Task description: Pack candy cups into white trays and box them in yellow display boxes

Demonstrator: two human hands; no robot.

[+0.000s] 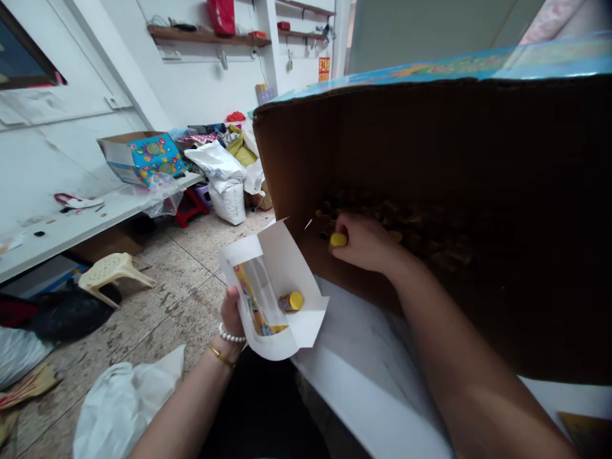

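My left hand (231, 313) grips the side of a white cardboard box (287, 255) with a clear window, its open end facing me. Inside it lies one small jar with a yellow lid (296, 301). My right hand (361, 241) is closed around another yellow-lidded jar (338, 240) and reaches into a large brown carton (291, 159) tipped on its side. Deep in the carton's shadow sits a heap of small dark jars (425, 223), too dim to make out singly.
The carton stands on a white table (354, 357). To the left are a cream plastic stool (112, 271), a long white bench (109, 210) bearing a blue printed carton (153, 156), and stacked white sacks (227, 197). A white plastic bag (119, 401) lies on the floor.
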